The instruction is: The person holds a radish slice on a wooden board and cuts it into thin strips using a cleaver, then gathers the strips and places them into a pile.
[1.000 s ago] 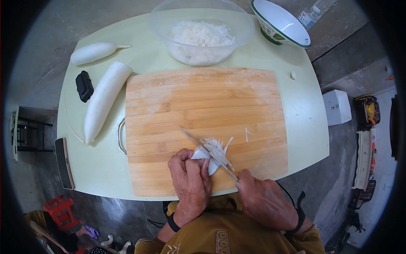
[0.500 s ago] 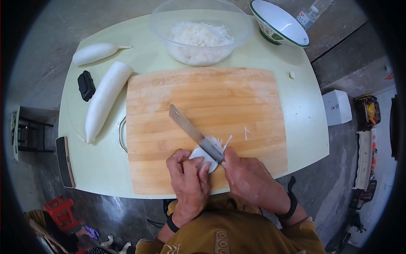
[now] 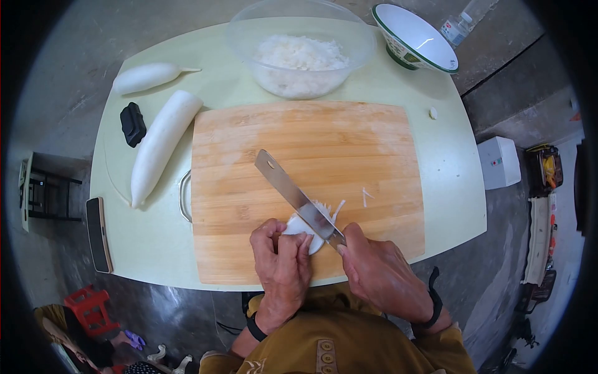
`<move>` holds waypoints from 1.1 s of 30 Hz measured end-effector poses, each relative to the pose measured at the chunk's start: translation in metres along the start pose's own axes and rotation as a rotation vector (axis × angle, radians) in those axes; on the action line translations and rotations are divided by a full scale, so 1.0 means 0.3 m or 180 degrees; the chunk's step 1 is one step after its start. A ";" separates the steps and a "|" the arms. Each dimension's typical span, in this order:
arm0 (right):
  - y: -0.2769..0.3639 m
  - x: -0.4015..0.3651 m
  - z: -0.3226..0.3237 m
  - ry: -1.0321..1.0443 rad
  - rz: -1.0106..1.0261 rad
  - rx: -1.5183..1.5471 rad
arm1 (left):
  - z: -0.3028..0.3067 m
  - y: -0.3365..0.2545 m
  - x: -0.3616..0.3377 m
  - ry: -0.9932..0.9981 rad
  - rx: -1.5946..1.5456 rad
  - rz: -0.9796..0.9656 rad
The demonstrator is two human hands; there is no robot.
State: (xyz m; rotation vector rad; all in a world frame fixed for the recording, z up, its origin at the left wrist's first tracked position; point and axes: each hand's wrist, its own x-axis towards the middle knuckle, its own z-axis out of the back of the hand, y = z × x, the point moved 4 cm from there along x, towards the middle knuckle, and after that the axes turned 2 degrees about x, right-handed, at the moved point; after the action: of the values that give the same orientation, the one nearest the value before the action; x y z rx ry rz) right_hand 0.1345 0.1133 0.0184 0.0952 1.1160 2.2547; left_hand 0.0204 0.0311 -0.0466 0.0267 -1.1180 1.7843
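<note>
My right hand [image 3: 380, 268] is wrapped round the handle of a kitchen knife [image 3: 288, 190], its blade slanting up to the left across the cutting board [image 3: 249, 134]. Under the blade lies a piece of white radish [image 3: 298, 225], pressed to the board by the curled fingers of my left hand [image 3: 280, 258]. Thin radish shreds [image 3: 337, 209] stick out on the far side of the blade. A few loose shreds [image 3: 366, 196] lie farther right on the wood.
Behind the board stands a clear plastic bowl [image 3: 299, 81] of shredded radish, with a green-rimmed bowl [image 3: 416, 37] to its right. Two whole radishes [image 3: 163, 149], a black case [image 3: 132, 124] and a phone [image 3: 98, 235] lie on the left. A person sits at lower left.
The knife has come up a little and shifted right along with my right hand, and more of its blade shows. My left hand still holds the radish piece.
</note>
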 end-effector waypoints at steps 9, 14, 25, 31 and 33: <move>0.016 -0.021 -0.021 -0.0063 0.0035 -0.0288 | -0.003 0.001 0.001 0.0019 0.0025 0.0049; 0.011 -0.048 -0.024 0.0107 0.0057 -0.0469 | -0.003 -0.001 0.004 0.0015 -0.0053 0.0124; -0.002 -0.099 -0.017 0.0111 -0.0201 -0.0682 | -0.005 -0.005 0.010 0.0017 -0.0102 0.0173; 0.001 -0.017 -0.039 0.0210 -0.0124 -0.0611 | -0.003 -0.002 0.011 0.0128 -0.0055 0.0056; -0.003 0.009 -0.041 0.0227 -0.0077 -0.0602 | -0.001 -0.003 0.012 0.0114 -0.0062 0.0003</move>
State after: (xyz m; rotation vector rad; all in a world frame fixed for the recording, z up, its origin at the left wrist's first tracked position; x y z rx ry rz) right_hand 0.1288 0.1066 0.0093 -0.0757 0.9288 2.3452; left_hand 0.0194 0.0341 -0.0446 -0.0175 -1.1098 1.7678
